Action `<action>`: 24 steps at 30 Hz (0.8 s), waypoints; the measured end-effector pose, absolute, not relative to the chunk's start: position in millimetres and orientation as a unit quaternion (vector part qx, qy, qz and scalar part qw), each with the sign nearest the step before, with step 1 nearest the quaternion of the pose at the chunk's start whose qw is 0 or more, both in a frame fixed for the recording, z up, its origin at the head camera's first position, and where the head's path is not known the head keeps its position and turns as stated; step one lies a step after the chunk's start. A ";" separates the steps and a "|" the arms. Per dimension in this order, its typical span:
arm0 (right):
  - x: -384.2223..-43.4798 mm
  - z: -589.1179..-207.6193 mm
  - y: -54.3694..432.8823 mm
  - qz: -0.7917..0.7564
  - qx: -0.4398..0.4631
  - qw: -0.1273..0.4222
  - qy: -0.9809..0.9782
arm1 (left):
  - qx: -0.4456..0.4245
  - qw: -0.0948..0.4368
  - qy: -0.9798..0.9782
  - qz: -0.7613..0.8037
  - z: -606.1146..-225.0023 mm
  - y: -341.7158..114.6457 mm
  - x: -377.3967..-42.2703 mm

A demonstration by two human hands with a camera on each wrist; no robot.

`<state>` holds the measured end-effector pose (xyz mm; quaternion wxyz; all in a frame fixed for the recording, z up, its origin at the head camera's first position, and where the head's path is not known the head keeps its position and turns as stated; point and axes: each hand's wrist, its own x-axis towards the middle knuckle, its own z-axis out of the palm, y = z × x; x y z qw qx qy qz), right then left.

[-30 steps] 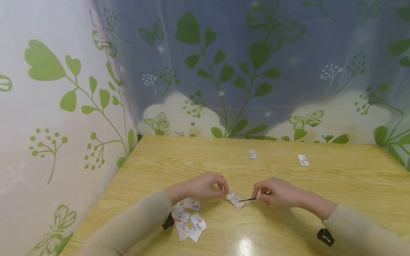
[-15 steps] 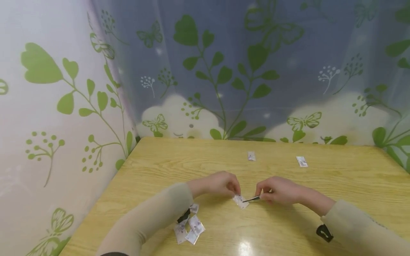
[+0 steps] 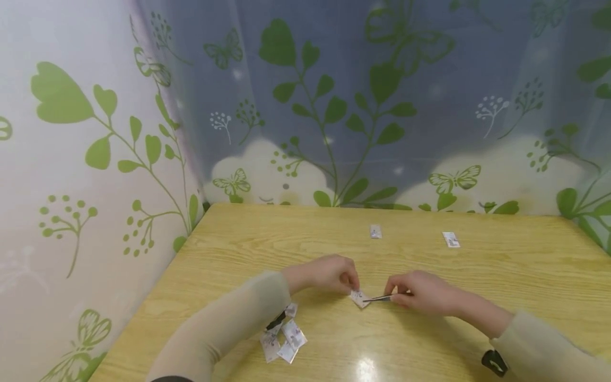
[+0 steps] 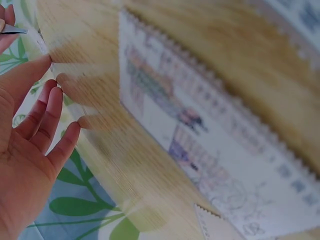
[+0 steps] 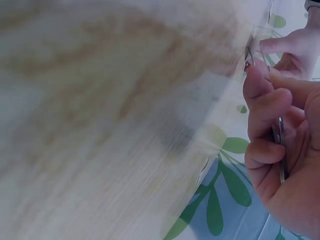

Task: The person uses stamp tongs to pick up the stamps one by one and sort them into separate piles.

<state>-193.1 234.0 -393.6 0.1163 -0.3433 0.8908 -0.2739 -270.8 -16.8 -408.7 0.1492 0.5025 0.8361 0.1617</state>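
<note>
Near the table's middle, a small printed postage stamp (image 3: pixel 359 299) lies at a slant between the two hands. My left hand (image 3: pixel 329 273) pinches its upper left corner between thumb and finger. In the left wrist view, the other fingers of that left hand (image 4: pixel 37 130) are bent loosely close over the wood. My right hand (image 3: pixel 422 291) grips a pair of slim metal tweezers (image 3: pixel 379 298), whose tips overlap the stamp's right part. In the right wrist view, the tweezers (image 5: pixel 280 145) run along the palm under curled fingers.
Several overlapping stamps (image 3: pixel 292 339) lie left of centre, partly hidden by the left sleeve; one fills the left wrist view, its perforated edge (image 4: pixel 200 140) showing. At the back lie two single stamps, one in the middle (image 3: pixel 375 231) and another (image 3: pixel 451 239) further right. A patterned curtain (image 3: pixel 305 106) borders the wooden table (image 3: pixel 248 244).
My left hand has moved right, its sleeve now covering part of the stamp pile. The held stamp has shifted slightly right. My right hand has drawn slightly right with the tweezers.
</note>
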 end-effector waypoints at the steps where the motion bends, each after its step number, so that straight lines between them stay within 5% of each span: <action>1: -191.6 -394.1 234.4 -0.272 -0.342 0.113 0.892 | 0.501 0.149 0.837 0.161 -408.8 -16.9 -270.6; 24: -208.9 -396.1 246.3 -0.256 -0.343 0.077 0.900 | 0.495 0.155 0.832 0.194 -410.7 -18.1 -267.9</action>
